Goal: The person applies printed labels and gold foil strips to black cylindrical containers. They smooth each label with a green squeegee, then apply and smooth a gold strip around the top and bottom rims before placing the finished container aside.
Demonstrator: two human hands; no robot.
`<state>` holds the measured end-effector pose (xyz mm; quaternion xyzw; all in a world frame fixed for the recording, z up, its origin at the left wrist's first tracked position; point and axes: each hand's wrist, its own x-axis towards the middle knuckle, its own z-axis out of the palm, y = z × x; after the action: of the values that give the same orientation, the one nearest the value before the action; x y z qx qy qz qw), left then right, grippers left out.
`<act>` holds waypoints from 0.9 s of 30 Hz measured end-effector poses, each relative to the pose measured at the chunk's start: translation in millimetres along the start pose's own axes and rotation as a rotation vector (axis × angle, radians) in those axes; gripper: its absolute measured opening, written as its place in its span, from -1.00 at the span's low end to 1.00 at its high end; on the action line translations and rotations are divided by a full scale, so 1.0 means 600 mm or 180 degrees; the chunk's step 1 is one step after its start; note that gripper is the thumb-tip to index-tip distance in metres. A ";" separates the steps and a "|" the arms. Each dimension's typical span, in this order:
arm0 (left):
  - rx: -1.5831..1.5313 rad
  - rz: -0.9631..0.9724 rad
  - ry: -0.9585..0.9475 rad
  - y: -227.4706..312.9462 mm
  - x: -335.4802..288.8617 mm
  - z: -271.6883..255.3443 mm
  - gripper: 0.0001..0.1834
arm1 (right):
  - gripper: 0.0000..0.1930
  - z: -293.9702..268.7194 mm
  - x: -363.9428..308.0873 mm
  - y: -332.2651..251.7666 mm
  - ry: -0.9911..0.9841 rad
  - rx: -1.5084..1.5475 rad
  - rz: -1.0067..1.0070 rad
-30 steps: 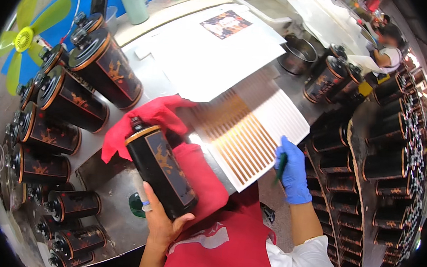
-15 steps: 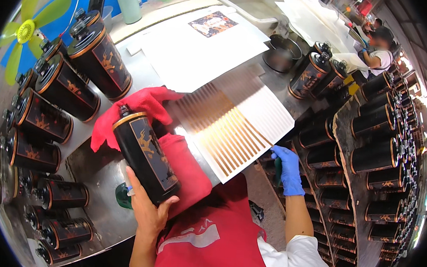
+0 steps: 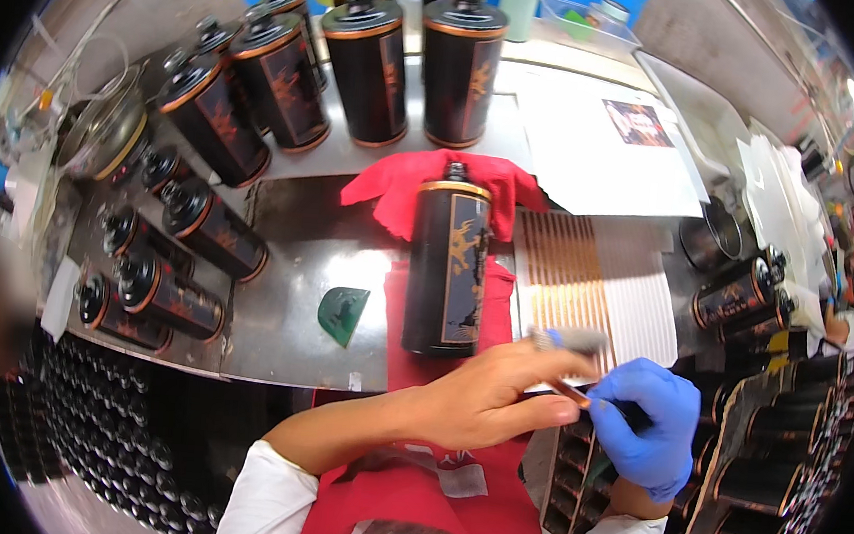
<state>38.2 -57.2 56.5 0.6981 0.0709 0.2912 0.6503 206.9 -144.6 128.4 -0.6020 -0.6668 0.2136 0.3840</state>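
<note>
A black bottle with a gold-coloured rim and patterned label lies on red cloths, its neck away from me. My bare left hand, with a ring, is just past the bottle's near end. Its thumb and fingers are apart, partly blurred, around a small copper-coloured strip. The strip's other end meets the pinched fingertips of my blue-gloved right hand. Beyond both hands lies a white sheet bearing rows of gold-coloured strips. A flat green piece lies left of the bottle.
Several similar black bottles stand along the back and left of the metal table. White paper with a printed card lies at the back right. Racks of bottles flank the right side. A dark pan sits beside the sheet.
My view has turned left. My left hand has let go of the bottle, which now rests on the cloths. Both hands have come together near the striped sheet, with a strip between them.
</note>
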 end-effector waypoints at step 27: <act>0.0898 -0.1214 0.2583 -0.050 -0.133 -0.045 -0.86 | -0.89 0.028 -0.080 0.292 0.0882 0.1644 0.2442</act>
<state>-32.3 -67.3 2.6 0.5839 0.4853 0.4034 0.5107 304.9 -155.6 -25.3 -0.7122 -0.2643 0.4162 0.4996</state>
